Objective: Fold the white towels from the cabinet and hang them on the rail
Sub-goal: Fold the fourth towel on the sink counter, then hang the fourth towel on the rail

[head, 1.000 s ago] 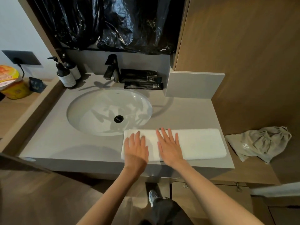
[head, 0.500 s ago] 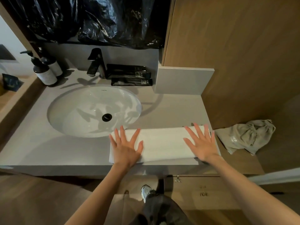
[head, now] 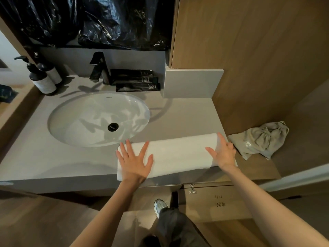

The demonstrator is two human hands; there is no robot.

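Towel [head: 178, 155] lies folded long on the bench [head: 53, 163], my left hand [head: 135, 161] spread flat on one end, my right hand [head: 222, 154] curling round the other. Hanging it on the rail, out of sight here, remains to do.

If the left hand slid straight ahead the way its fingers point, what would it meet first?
Once off the white towel, the left hand would likely reach the sink rim first.

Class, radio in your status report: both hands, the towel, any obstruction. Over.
Left hand flat on folded white towel, left end. Right hand at right end, grip unclear. Grey pouch beside towel, not blocking.
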